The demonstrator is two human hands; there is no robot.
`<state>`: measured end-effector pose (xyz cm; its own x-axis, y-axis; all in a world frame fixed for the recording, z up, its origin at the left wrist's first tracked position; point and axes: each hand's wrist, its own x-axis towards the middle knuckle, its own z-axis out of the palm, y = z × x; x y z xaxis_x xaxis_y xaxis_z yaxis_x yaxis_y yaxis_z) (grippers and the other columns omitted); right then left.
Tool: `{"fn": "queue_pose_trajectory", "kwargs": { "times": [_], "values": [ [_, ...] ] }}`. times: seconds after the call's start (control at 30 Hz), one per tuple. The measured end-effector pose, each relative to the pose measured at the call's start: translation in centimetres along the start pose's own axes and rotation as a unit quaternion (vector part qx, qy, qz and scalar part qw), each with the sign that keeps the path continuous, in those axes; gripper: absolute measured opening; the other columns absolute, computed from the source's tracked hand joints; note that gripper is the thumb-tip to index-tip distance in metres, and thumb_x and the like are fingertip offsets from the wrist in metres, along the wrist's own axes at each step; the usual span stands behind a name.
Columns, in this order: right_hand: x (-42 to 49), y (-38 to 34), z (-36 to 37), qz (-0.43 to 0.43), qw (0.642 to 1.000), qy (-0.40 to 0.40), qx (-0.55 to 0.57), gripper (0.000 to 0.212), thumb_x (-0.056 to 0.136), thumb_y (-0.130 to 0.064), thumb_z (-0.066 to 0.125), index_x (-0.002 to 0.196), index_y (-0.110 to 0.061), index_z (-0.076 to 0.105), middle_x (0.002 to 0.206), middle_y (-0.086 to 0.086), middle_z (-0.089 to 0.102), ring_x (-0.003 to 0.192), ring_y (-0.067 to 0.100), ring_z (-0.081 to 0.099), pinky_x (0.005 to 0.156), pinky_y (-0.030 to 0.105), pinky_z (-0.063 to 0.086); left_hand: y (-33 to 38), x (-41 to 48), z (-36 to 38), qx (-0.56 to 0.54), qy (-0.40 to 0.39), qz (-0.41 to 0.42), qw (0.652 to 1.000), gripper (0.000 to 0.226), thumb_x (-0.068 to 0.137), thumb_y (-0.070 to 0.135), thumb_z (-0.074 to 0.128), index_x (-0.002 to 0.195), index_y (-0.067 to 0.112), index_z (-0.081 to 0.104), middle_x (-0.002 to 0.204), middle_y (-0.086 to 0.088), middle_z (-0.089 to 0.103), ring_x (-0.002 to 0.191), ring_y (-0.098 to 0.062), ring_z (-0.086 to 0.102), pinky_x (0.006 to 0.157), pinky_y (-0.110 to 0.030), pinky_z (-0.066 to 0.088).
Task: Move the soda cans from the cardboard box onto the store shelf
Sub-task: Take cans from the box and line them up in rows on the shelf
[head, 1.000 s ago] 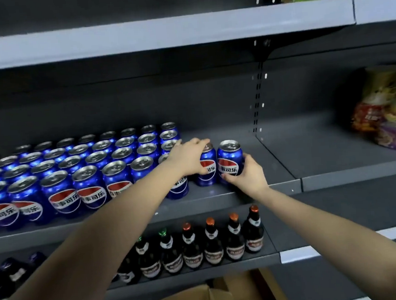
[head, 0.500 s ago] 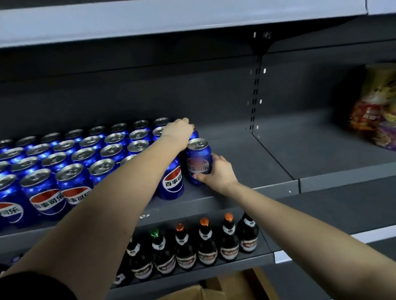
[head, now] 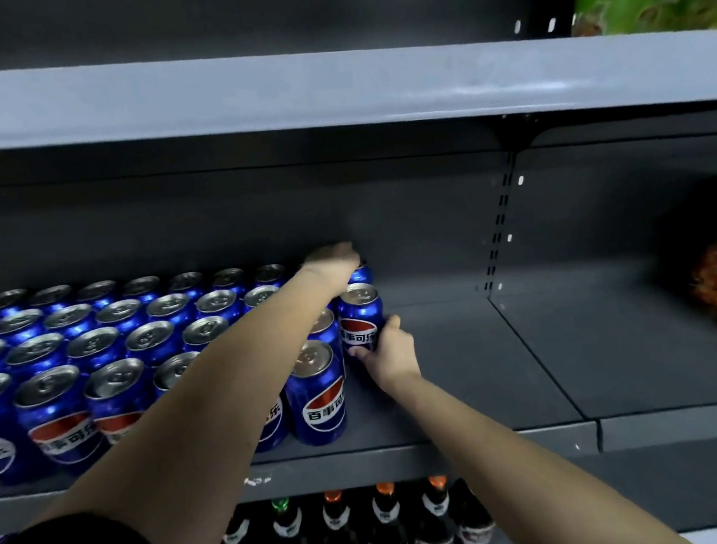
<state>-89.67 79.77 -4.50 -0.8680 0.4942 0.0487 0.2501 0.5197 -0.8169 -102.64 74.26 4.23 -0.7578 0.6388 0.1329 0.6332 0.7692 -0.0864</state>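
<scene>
Placing step. Right hand [head: 387, 355] fingers curled round blue can [head: 360, 314], standing on store shelf [head: 446, 376] at row end. Left hand [head: 330, 256] over rear can [head: 362, 274]; blurred, grip cannot tell. Next, probably: push both flush, release gently.

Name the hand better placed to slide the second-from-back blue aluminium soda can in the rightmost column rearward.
Right: the right hand grips that blue aluminium soda can from its side; the left hand lies over the rearmost can.
</scene>
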Motion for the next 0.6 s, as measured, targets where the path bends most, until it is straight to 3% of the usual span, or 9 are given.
{"fn": "queue_pose_trajectory", "kwargs": {
  "times": [0.17,0.33,0.43,0.53,0.6],
  "values": [
    [1.9,-0.5,0.4,0.015,1.000,-0.016,-0.001,0.048,0.085,-0.014,0.070,0.118,-0.001,0.038,0.128,0.018,0.056,0.119,0.032,0.055,0.094,0.034,0.044,-1.3,1.1,-1.5,-0.078,-0.050,0.034,0.995,0.021,0.093,0.013,0.056,0.110,0.004,0.065,0.114,-0.012,0.065,0.098,-0.024,0.060,0.085,-0.034,0.047],
    [2.1,-0.4,0.9,0.023,1.000,-0.015,-0.006,0.044,0.086,-0.012,0.068,0.117,-0.001,0.037,0.129,0.019,0.055,0.120,0.032,0.054,0.094,0.036,0.044,-1.9,1.3,-1.6,-0.080,-0.092,0.047,0.991,0.028,0.094,0.001,0.047,0.108,0.013,0.068,0.106,-0.006,0.069,0.086,-0.022,0.063,0.074,-0.031,0.046],
    [2.1,-0.5,1.1,0.030,0.999,-0.011,-0.002,0.043,0.087,-0.012,0.067,0.116,-0.002,0.037,0.128,0.019,0.055,0.118,0.033,0.055,0.095,0.037,0.044,-1.7,0.8,-1.4,-0.082,-0.079,0.033,0.993,0.022,0.096,0.013,0.048,0.111,0.012,0.063,0.107,-0.005,0.065,0.092,-0.023,0.061,0.081,-0.034,0.047],
    [1.9,-1.0,0.9,0.039,0.999,-0.016,-0.006,0.043,0.087,-0.013,0.066,0.117,-0.002,0.037,0.128,0.019,0.055,0.119,0.033,0.054,0.094,0.037,0.044,-1.8,-0.4,-1.4,-0.073,-0.070,0.047,0.994,0.029,0.098,0.030,0.045,0.120,0.015,0.057,0.118,-0.003,0.056,0.100,-0.022,0.054,0.090,-0.034,0.043],
    [1.5,-1.1,0.8,0.039,0.999,-0.024,-0.012,0.049,0.088,-0.015,0.065,0.124,-0.001,0.034,0.131,0.018,0.053,0.120,0.033,0.053,0.096,0.038,0.044,-2.0,-1.4,-1.8,-0.066,-0.071,0.072,0.993,0.029,0.096,0.026,0.045,0.123,0.021,0.056,0.124,-0.002,0.056,0.102,-0.022,0.054,0.089,-0.033,0.043]
  ]
}}
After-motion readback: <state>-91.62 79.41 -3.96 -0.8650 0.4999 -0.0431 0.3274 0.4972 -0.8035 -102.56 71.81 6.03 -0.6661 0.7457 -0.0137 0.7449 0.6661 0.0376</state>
